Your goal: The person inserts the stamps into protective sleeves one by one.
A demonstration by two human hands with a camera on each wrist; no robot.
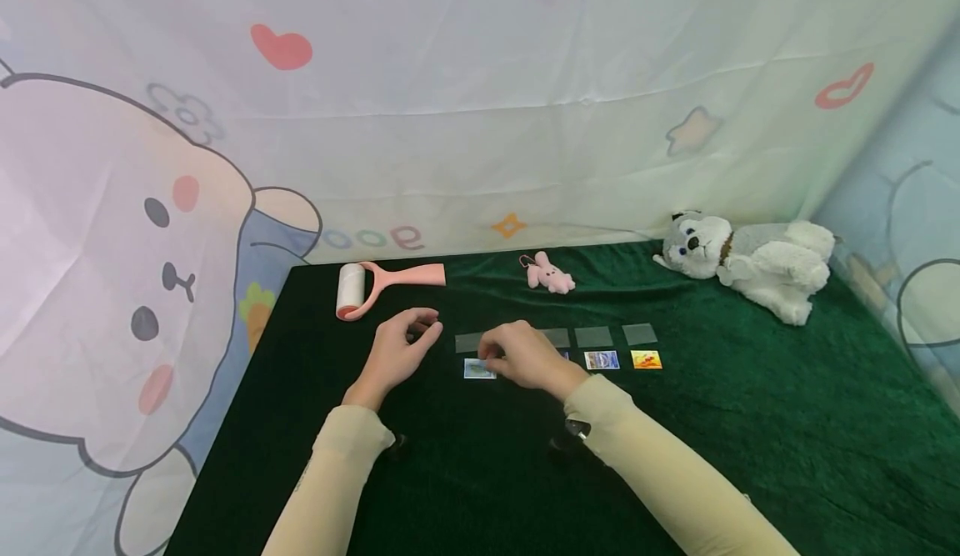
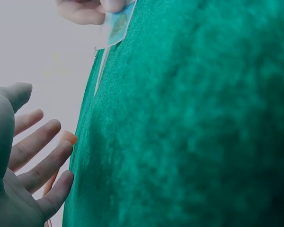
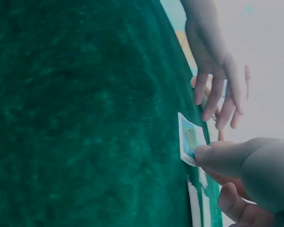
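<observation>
In the head view, my right hand (image 1: 525,356) pinches the right edge of a small blue stamp (image 1: 477,369). The right wrist view has the stamp (image 3: 189,137) under the thumb of my right hand (image 3: 246,165), tilted off the green cloth. My left hand (image 1: 396,352) hovers to the left of the stamp, fingers loosely bent and holding nothing; the left wrist view has this hand (image 2: 33,165) with its fingers spread. Beyond the stamps lies a row of clear rectangles, among them one (image 1: 468,343) just behind the blue stamp.
Right of my right hand lie a purple-blue stamp (image 1: 602,360) and an orange-yellow stamp (image 1: 647,360); another is mostly hidden by the hand. Along the back are a pink lint roller (image 1: 405,276), a pink bunny keychain (image 1: 551,274) and a plush dog (image 1: 750,260).
</observation>
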